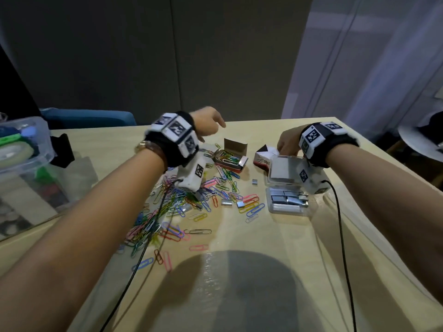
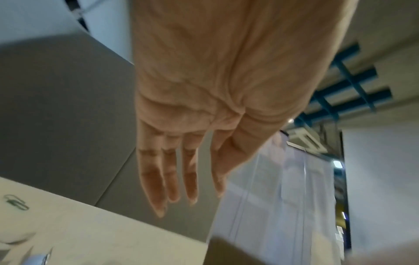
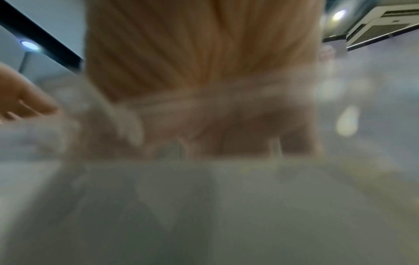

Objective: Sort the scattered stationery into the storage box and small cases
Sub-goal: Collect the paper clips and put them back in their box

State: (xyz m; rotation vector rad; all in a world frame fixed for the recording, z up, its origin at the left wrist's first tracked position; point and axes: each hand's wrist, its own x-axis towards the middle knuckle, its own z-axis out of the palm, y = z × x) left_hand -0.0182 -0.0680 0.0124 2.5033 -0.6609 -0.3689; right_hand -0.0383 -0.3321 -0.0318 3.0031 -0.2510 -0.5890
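Coloured paper clips (image 1: 172,212) lie scattered over the left middle of the wooden table (image 1: 251,238). An open cardboard box (image 1: 230,159) behind them holds more clips. My left hand (image 1: 211,123) hovers above that box with straight fingers (image 2: 172,179) and holds nothing. To the right, a clear plastic case (image 1: 285,207) holds silver staple strips, its lid (image 1: 284,171) raised. My right hand (image 1: 287,142) curls over the lid's far edge; the right wrist view is blurred. A few staple strips (image 1: 226,202) lie loose among the clips.
A red and white small box (image 1: 262,161) sits open just behind the clear case. A large clear storage box (image 1: 24,149) with tape rolls stands at the far left, a black object (image 1: 63,149) beside it. Black cables run from both wrists toward me.
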